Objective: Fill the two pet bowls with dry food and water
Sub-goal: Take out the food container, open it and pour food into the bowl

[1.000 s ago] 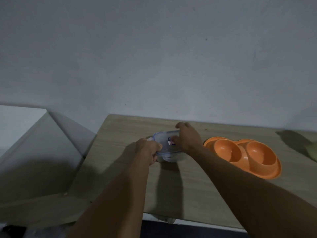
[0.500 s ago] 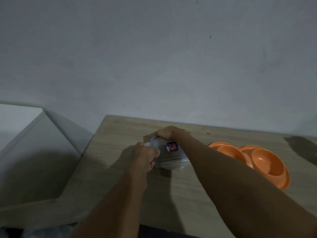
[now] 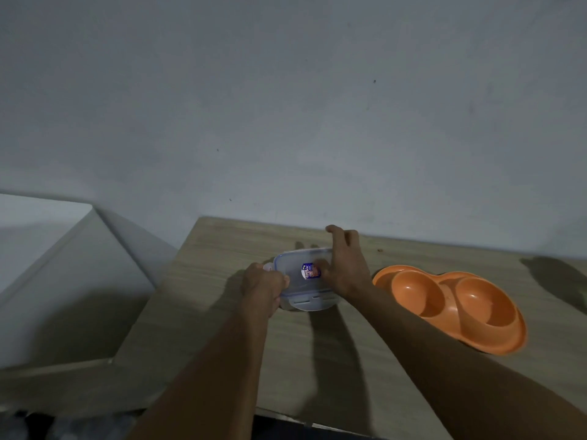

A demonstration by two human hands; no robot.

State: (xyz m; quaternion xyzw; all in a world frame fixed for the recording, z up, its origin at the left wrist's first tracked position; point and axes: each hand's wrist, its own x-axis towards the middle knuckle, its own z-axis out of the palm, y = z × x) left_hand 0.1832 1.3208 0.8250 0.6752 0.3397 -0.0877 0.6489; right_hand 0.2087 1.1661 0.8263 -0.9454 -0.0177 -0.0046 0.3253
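A clear plastic food container (image 3: 297, 282) with a blue-rimmed clip lid and a small sticker sits on the wooden table (image 3: 317, 360). My left hand (image 3: 263, 285) grips its left edge, fingers curled at the lid's side clip. My right hand (image 3: 344, 265) lies over the lid's right side, thumb near the sticker and fingers reaching past the far edge. To the right stands an orange double pet bowl (image 3: 451, 304); both its wells look empty. The container's contents are hidden in the dim light.
A grey wall (image 3: 286, 106) rises right behind the table. A lower light surface (image 3: 57, 281) adjoins the table on the left. A dark shadow (image 3: 552, 274) falls at the table's far right edge.
My right hand has shifted from the container's far-left corner to its right side, over the lid. My left hand stays on the left edge. The view moved slightly.
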